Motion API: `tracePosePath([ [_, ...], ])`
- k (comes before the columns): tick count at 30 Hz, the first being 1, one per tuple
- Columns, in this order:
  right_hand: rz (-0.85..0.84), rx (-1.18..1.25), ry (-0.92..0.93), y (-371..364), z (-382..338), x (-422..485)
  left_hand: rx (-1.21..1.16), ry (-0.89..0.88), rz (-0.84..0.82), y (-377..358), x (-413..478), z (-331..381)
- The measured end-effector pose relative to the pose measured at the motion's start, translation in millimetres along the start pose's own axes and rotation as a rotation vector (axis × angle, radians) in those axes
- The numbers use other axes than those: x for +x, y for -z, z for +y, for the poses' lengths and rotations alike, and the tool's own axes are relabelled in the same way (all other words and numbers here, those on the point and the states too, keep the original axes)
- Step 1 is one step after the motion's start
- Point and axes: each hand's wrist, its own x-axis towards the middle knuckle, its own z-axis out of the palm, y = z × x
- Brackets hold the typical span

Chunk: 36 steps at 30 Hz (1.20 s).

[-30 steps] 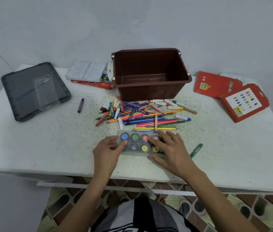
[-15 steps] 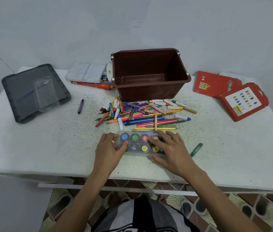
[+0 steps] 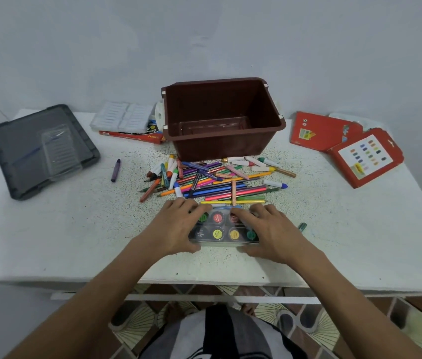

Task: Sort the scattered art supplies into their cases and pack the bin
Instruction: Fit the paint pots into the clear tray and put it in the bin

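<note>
Head view: left hand (image 3: 176,229) and right hand (image 3: 273,234) both grip the paint case (image 3: 217,233) by its ends

home: tiled floor (image 3: 316,330), white table (image 3: 49,229)

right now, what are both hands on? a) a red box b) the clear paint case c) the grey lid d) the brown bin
b: the left hand and the right hand grip the two ends of the clear paint case, fingers over its top and thumbs at its near edge, while the brown bin stands untouched beyond the pile of pens.
</note>
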Motion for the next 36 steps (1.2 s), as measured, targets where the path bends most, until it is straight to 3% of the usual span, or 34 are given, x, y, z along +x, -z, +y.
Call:
tracePosePath([
  [9,-0.013,-0.008,-0.001,19.0,3.3,4.7,-0.057,-0.042,-0.032,16.6,6.4,-6.1],
  [19,0.017,-0.037,0.034,112.9,19.0,24.9,-0.026,-0.087,0.036,100.2,27.0,-22.1],
  [32,0.195,-0.006,0.056,208.9,56.7,103.8,-0.025,0.019,0.242,187.7,91.6,-62.2],
  [36,0.203,0.012,0.040,215.0,73.0,148.5,-0.079,0.069,0.228,194.0,129.1,-83.2],
])
